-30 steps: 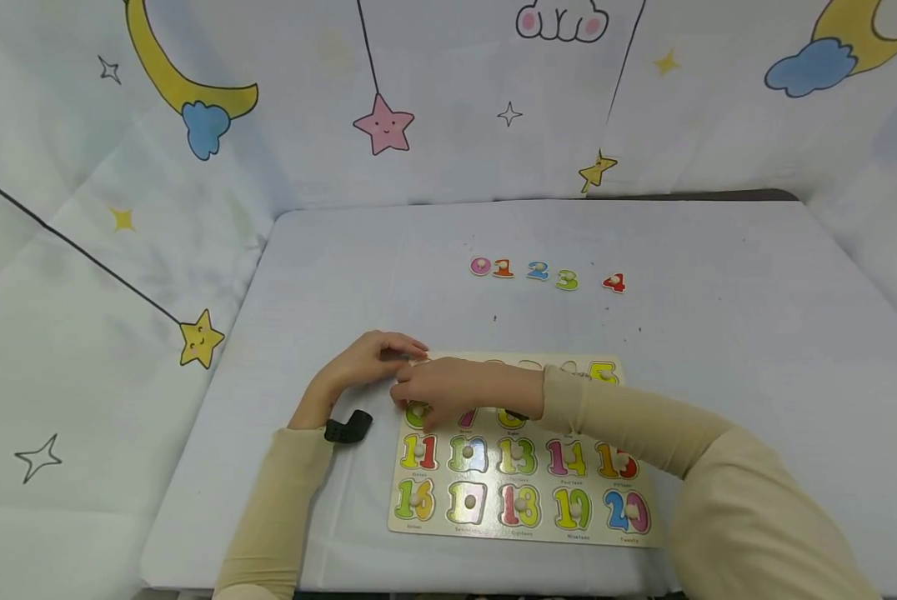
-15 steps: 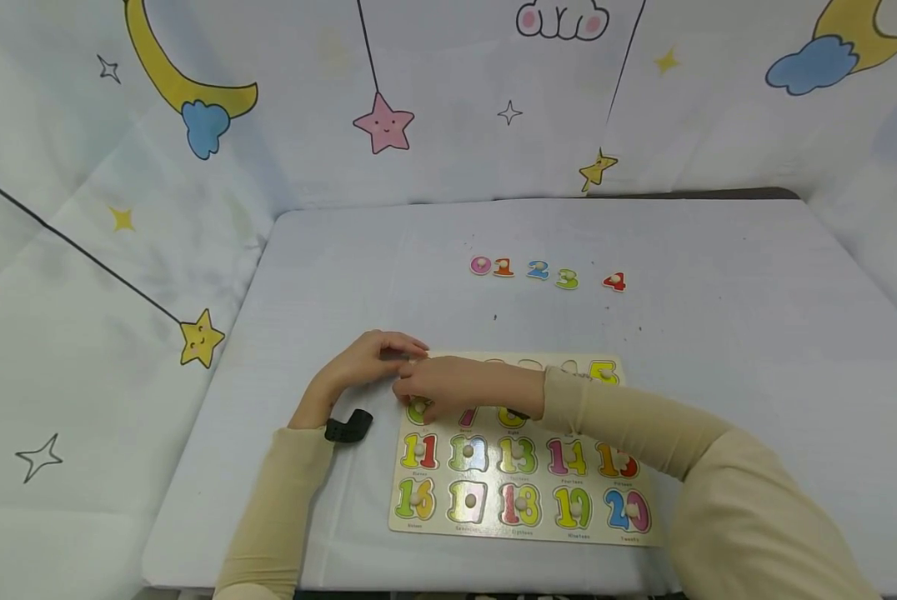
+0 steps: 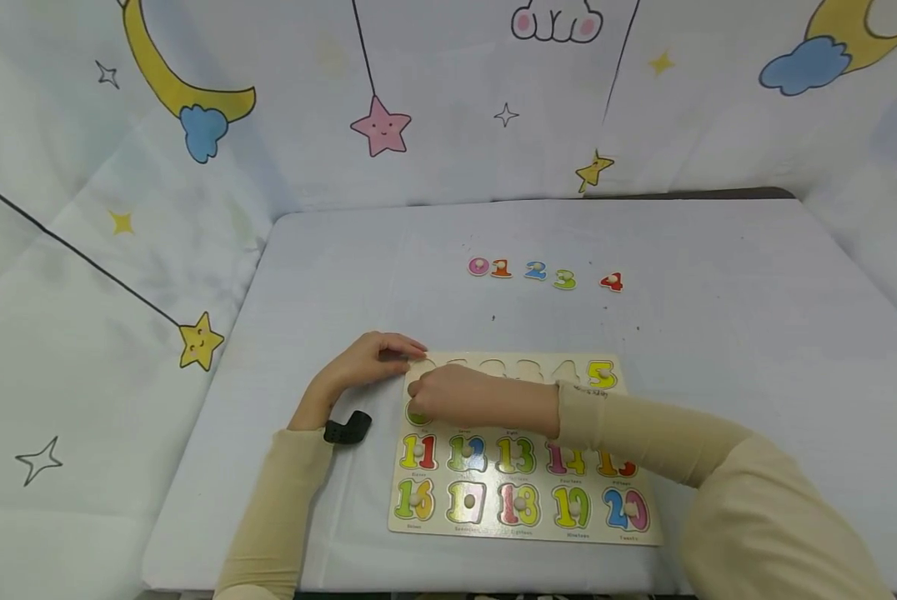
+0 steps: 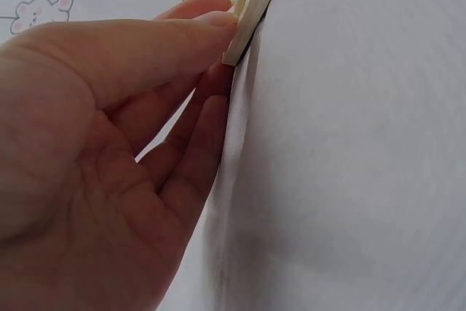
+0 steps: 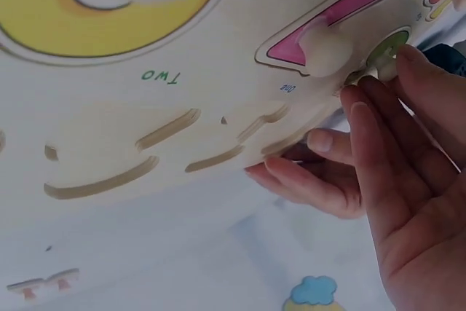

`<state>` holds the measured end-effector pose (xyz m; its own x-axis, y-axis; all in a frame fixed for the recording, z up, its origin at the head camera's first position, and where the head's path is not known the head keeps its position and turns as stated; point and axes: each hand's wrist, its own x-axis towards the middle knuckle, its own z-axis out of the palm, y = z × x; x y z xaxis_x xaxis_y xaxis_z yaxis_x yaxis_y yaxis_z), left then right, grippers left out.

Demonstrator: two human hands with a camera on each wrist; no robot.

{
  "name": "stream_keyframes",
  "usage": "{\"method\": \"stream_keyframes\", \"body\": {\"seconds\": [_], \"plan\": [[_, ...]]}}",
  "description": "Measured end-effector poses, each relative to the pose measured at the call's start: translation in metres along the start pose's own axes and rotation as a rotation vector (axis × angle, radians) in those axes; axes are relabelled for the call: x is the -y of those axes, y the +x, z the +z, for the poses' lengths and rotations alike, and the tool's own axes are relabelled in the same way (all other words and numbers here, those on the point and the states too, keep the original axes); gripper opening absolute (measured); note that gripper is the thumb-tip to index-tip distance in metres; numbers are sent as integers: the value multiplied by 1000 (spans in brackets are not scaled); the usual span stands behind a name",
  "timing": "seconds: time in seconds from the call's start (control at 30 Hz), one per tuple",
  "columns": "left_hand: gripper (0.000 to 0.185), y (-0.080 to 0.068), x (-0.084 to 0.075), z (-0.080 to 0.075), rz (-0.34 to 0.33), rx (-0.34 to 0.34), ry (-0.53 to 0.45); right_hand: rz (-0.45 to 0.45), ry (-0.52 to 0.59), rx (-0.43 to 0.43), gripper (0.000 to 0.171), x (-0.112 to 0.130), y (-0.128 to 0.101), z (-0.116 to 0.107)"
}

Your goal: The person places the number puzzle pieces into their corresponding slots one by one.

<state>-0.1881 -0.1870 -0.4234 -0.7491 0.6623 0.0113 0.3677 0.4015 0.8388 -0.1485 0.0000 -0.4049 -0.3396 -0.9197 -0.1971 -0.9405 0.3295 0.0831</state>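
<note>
A wooden number puzzle board (image 3: 492, 458) lies on the table, with knobbed pieces in its lower rows. At its far left corner my left hand (image 3: 362, 362) pinches the edge, thumb on top; the left wrist view shows the thumb (image 4: 211, 23) on the board's corner (image 4: 251, 20). My right hand (image 3: 467, 396) reaches across the board's left side, thumb and fingertips pinching the knob of the green six (image 5: 386, 47). Beside it sits the pink seven (image 5: 328, 20) with its round knob. Top-row recesses are bare except for the yellow five (image 3: 602, 374). The right forearm covers part of the second row.
Beyond the board lie loose number pieces: a pink zero (image 3: 478, 266), an orange one (image 3: 501, 268), a blue two (image 3: 535, 270), a green three (image 3: 564, 279) and a red four (image 3: 611, 282). A cartoon-printed cloth (image 3: 448, 158) stands behind the table.
My right hand has turned at the wrist and shifted slightly right, uncovering more of the top-row recesses. The left hand stays at the corner. The loose pieces have not moved.
</note>
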Motion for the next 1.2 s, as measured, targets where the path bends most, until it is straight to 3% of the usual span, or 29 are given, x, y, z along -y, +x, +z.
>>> {"method": "stream_keyframes", "body": {"seconds": [0.2, 0.37, 0.53, 0.67, 0.73, 0.83, 0.93, 1.1, 1.2], "plan": [[23, 1, 8, 1, -4, 3, -2, 13, 75, 15, 23, -4, -3, 0], [23, 5, 33, 3, 11, -7, 9, 43, 289, 47, 38, -14, -9, 2], [23, 6, 39, 3, 12, -5, -8, 67, 563, 19, 38, -38, -22, 6], [22, 6, 39, 3, 12, -4, -25, 104, 683, -33, 39, -65, -40, 7], [22, 6, 39, 4, 13, -5, -30, 134, 692, -87, 38, -83, -51, 7], [22, 6, 39, 4, 6, -8, -27, 225, 664, -162, 38, -111, -71, 10], [22, 6, 39, 5, -2, -12, -18, 390, 632, -205, 40, -139, -95, 17], [23, 5, 40, 6, 9, -20, -26, 674, 626, -212, 44, -179, -140, 30], [23, 5, 41, 6, 26, -18, -7, 771, 608, -169, 46, -196, -166, 41]]}}
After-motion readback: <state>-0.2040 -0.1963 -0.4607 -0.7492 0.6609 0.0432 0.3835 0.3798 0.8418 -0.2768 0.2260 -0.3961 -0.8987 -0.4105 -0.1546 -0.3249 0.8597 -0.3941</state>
